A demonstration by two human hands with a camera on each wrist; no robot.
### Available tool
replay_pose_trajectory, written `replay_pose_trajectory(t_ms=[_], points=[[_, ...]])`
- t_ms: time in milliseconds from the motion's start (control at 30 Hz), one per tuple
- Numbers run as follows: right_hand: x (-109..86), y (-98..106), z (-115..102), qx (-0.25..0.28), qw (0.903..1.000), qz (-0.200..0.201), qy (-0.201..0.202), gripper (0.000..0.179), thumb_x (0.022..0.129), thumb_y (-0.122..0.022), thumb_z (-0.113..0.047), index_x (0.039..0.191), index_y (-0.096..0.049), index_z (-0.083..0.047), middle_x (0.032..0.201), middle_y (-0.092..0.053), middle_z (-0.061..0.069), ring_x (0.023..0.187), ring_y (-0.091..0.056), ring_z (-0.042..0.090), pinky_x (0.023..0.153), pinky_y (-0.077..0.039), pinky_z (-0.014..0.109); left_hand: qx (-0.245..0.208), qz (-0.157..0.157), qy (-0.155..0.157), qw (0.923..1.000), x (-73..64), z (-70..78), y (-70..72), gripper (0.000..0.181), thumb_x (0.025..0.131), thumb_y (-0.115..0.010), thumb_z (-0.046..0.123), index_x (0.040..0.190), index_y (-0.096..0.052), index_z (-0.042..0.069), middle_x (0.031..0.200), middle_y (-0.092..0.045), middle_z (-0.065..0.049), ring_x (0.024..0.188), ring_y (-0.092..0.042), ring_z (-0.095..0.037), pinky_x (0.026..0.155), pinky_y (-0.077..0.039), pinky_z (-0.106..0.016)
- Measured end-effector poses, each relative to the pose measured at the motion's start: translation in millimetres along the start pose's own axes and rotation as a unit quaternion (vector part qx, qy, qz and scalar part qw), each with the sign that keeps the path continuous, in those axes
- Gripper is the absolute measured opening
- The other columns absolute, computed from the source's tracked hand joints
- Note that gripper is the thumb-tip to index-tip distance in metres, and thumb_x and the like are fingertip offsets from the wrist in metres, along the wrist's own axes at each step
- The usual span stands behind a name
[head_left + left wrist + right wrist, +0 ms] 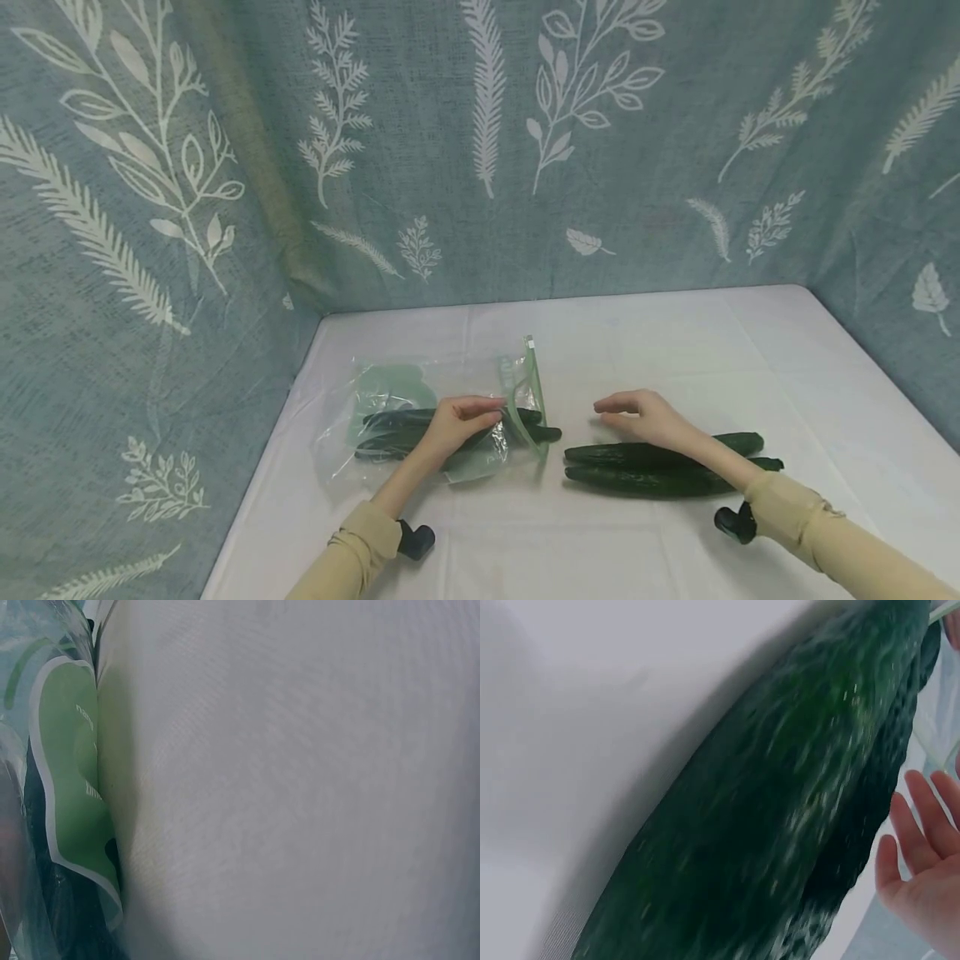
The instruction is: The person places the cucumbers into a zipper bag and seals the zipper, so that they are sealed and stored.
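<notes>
A big blue-grey curtain (420, 92) with white leaves hangs far past the fingers of the left hand (457, 422) and the right hand (643, 417). Below them is a table (750, 367) with a white cloth. A clear bag (457, 382) lies under and around the left fingers. It is thin, shiny and crinkly, with a green patch (401, 382) and a green strip (535, 379) along its mouth, just right of the left fingertips. Two long, dark green cucumbers are in the bag (405, 417), by the left fingers, and one pokes its end out of the mouth. Two more cucumbers lie loose (645, 482), nearer the person than the right fingers. The left thumb and fingers pinch the bag near its mouth. The right fingers are softly bent, apart from the thumb, and hold nothing.

The left wrist view shows a wavy white edge and tiny white letters on the green patch, too small to see from the head. The right wrist view shows bumpy, shiny skin with pale specks on a loose cucumber.

All four cucumbers lie sideways, left to right. The loose ones' left ends point at the bag, and its mouth faces the right fingers' side.
</notes>
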State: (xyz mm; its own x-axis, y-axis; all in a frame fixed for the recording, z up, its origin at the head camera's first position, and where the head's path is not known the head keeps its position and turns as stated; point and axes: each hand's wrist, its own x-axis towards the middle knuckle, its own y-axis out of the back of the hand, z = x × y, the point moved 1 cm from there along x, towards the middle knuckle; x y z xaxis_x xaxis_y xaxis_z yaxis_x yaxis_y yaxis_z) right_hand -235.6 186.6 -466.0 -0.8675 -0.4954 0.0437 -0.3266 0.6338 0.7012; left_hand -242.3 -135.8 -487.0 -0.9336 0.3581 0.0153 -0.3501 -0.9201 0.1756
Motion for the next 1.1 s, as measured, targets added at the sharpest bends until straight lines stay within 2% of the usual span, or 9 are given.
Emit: replay_pose_trajectory(t_ms=[300,567,733,1100], points=[[-16.6,19.8,9.5,-0.039,0.9989,-0.025,-0.003,0.03,0.094,-0.059,-0.022,0.116,-0.065,-0.002,0.115,-0.068,0.013,0.109,-0.062,0.034,0.094,-0.049,0.052,-0.004,0.005,-0.004,1.0,0.1,-0.6,-1.2,0.032,0.085,-0.07,0.013,0.112,-0.066,-0.003,0.118,-0.066,-0.018,0.098,-0.064,0.001,0.089,-0.053,-0.021],[-32.6,44.0,20.2,-0.027,0.9952,-0.094,-0.008,0.036,0.096,-0.056,-0.026,0.12,-0.062,-0.001,0.12,-0.065,0.016,0.113,-0.058,0.038,0.094,-0.049,0.053,0.003,0.0,0.004,1.0,-0.3,-0.5,-0.4,0.034,0.085,-0.071,0.016,0.114,-0.066,0.0,0.12,-0.066,-0.016,0.103,-0.064,-0.003,0.093,-0.053,-0.025],[-40.8,55.5,27.6,-0.028,0.991,-0.131,-0.005,0.036,0.095,-0.058,-0.027,0.119,-0.063,-0.001,0.117,-0.067,0.014,0.109,-0.062,0.03,0.092,-0.052,0.048,0.004,0.0,0.003,1.0,-0.1,-0.4,0.5,0.033,0.085,-0.07,0.013,0.114,-0.066,-0.001,0.12,-0.065,-0.017,0.102,-0.064,-0.003,0.093,-0.052,-0.024],[-58.5,71.6,42.1,-0.026,0.9851,-0.169,-0.015,0.043,0.09,-0.065,-0.029,0.119,-0.062,0.002,0.115,-0.067,0.017,0.103,-0.065,0.017,0.088,-0.054,0.044,-0.005,-0.002,0.01,0.9999,-0.5,-1.0,0.3,0.031,0.086,-0.068,0.009,0.115,-0.065,0.0,0.121,-0.065,-0.015,0.102,-0.063,-0.001,0.093,-0.052,-0.024]])
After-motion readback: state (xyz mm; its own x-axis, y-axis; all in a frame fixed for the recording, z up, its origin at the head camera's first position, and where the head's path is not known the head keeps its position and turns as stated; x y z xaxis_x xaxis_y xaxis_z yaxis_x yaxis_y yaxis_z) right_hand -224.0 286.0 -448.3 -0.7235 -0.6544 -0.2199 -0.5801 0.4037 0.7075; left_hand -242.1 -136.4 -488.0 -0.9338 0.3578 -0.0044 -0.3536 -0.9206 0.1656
